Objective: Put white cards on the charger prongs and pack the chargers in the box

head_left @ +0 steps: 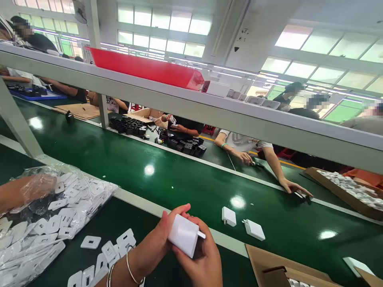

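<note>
A white plug-in charger (183, 235) is held between both hands near the bottom middle, its metal prongs pointing right. My left hand (158, 241), with two bangles at the wrist, closes on its left side, the thumb raised along the edge. From the right, my right hand (206, 255) wraps around the pronged end, its thumb pressed under the body. White rectangular plates with slots (90, 242) lie loose on the bench to the left. On the green belt, two more white chargers (253, 229) lie beyond my hands.
A clear plastic bag (98, 191) of white plates lies at left, with a co-worker's hand (36, 191) at it. An open cardboard box (287, 263) stands at lower right. A shelf beam (179, 103) crosses above, carrying a red bin (143, 67). Co-workers handle parts across the belt.
</note>
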Tool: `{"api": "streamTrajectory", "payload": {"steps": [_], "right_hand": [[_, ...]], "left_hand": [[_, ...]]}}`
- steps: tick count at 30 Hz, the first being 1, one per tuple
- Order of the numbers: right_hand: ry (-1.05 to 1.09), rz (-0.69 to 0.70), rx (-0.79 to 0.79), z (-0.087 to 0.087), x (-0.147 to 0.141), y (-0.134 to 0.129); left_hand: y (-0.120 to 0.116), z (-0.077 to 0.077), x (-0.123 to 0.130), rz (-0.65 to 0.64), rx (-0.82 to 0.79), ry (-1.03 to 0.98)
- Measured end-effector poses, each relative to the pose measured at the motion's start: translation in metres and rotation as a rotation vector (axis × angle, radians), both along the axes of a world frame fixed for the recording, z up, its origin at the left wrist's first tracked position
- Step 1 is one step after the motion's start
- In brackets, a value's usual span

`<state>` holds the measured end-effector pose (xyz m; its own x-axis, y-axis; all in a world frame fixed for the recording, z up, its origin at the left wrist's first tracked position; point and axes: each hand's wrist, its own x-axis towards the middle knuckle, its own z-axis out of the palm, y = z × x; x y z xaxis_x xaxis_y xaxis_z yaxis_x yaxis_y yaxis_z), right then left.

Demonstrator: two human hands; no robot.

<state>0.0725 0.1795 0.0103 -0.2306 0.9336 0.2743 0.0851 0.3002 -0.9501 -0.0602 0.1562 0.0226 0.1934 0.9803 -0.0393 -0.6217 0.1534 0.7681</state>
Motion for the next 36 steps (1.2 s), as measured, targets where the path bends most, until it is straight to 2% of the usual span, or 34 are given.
{"api": "streamTrajectory", "payload": {"steps": [3, 7, 11, 13, 17, 20, 24, 28, 32, 36], "right_hand": [[0.031, 0.043, 0.058, 0.001, 0.002, -0.002], [0.057, 0.122, 0.224, -0.007, 0.010, -0.003], [0.041, 0.117, 0.358, -0.015, 0.018, -0.006], [-0.025, 0.111, 0.454, -0.014, 0.020, -0.007], [-0.055, 0.135, 0.623, 0.005, 0.026, -0.010], [-0.007, 0.228, 0.519, 0.021, 0.035, -0.016], [0.047, 0.344, 0.301, 0.032, 0.048, -0.018], [0.084, 0.312, 0.251, 0.036, 0.049, -0.011], [0.192, 0.280, 0.164, 0.031, 0.042, -0.014], [0.316, 0.174, 0.044, 0.022, 0.031, -0.033]], "left_hand": [[-0.007, 0.004, -0.002, -0.007, 0.093, 0.111], [-0.016, 0.017, -0.003, 0.014, 0.208, 0.462], [-0.024, 0.031, 0.005, 0.004, 0.044, 0.723], [-0.027, 0.035, 0.011, 0.065, 0.014, 0.789], [-0.035, 0.036, 0.014, 0.302, 0.205, 0.769], [-0.043, 0.036, 0.010, 0.380, 0.346, 0.736], [-0.049, 0.039, 0.002, 0.387, 0.418, 0.774], [-0.048, 0.037, 0.000, 0.392, 0.459, 0.800], [-0.049, 0.030, 0.007, 0.333, 0.374, 0.713], [-0.061, 0.018, 0.019, 0.361, 0.097, 0.644]]}}
